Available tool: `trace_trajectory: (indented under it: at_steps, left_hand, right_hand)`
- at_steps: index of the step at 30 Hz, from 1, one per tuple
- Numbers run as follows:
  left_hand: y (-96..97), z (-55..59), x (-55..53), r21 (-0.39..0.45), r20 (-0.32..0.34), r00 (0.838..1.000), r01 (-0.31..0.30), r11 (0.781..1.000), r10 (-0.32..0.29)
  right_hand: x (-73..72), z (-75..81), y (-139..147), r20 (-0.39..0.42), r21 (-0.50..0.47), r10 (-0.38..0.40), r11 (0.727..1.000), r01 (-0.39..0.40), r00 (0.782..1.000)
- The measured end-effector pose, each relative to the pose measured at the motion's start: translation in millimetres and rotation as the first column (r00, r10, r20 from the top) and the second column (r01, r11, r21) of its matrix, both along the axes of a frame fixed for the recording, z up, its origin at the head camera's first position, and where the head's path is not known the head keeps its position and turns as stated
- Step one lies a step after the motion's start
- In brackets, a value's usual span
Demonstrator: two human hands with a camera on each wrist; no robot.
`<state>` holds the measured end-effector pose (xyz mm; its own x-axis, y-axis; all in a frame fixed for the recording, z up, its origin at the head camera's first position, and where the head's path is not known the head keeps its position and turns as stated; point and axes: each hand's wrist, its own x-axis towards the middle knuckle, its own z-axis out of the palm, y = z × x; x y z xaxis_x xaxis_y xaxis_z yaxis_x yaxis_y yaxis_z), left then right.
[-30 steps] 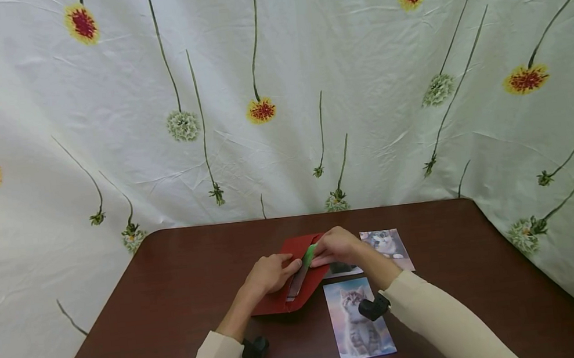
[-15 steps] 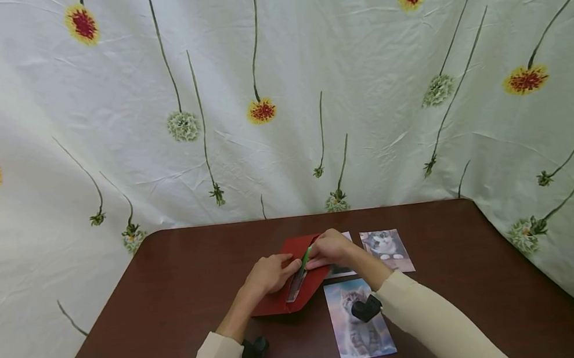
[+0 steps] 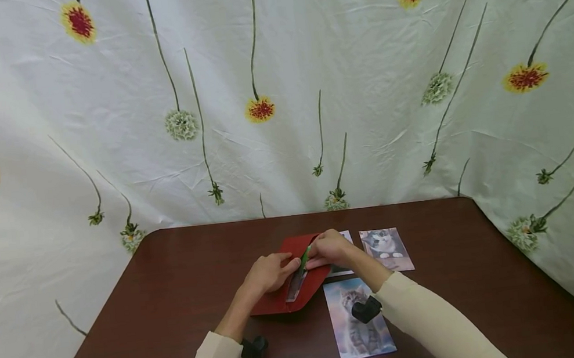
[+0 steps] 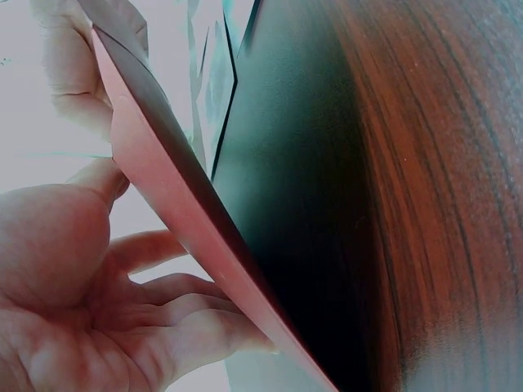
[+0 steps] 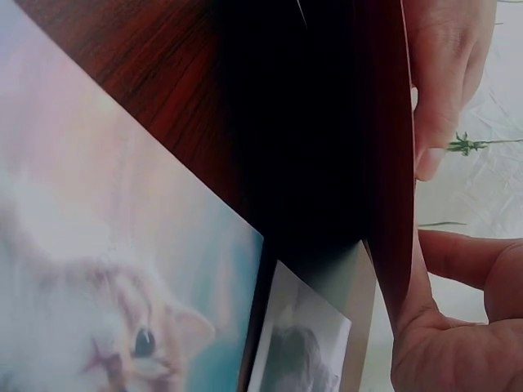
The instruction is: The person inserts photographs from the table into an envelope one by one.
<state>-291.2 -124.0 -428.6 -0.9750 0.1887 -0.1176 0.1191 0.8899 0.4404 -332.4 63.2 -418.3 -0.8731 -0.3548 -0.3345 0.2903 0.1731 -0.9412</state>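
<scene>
A red envelope (image 3: 274, 300) lies at the middle of the table, its opening slanting between the hands. A green piece (image 3: 306, 256) and a dark glossy strip (image 3: 295, 288) show in that opening. My left hand (image 3: 267, 273) rests on the envelope's left part, thumb at the slit. Long, fairly straight fingers (image 4: 155, 247) touch the red face in the left wrist view. My right hand (image 3: 330, 247) grips the envelope's right edge near the green piece. In the right wrist view its finger (image 5: 462, 255) reaches the red edge; the fingertips behind are hidden.
A kitten picture (image 3: 355, 326) lies nearest, partly under the right wrist's camera. Another cat picture (image 3: 386, 250) lies at the back right. A third picture (image 3: 340, 271) is partly hidden by the right hand. A floral cloth (image 3: 285, 161) hangs behind the dark wooden table (image 3: 195, 258).
My right hand has shifted slightly left, and less of the green piece shows. The picture behind that hand is uncovered a little more. The left hand has stayed in place.
</scene>
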Motion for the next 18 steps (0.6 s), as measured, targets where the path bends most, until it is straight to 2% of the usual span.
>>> trace_trajectory:
  at_steps: [7,13,18]
  left_hand:
    - [0.3,0.0,-0.3,-0.003,0.007,1.000,-0.001,1.000,0.001]
    - [0.1,1.3,0.8,0.007,0.023,1.000,-0.021,1.000,0.021]
    - [0.9,1.8,2.0,0.006,0.026,0.999,-0.020,1.000,0.020]
  right_hand:
    - [-1.4,12.9,12.7,-0.014,0.033,-0.023,0.999,0.023,1.000]
    - [1.3,24.4,30.8,-0.066,0.046,-0.011,0.999,0.014,0.998]
    - [-0.9,31.9,52.3,-0.118,0.100,-0.018,0.995,0.030,0.993]
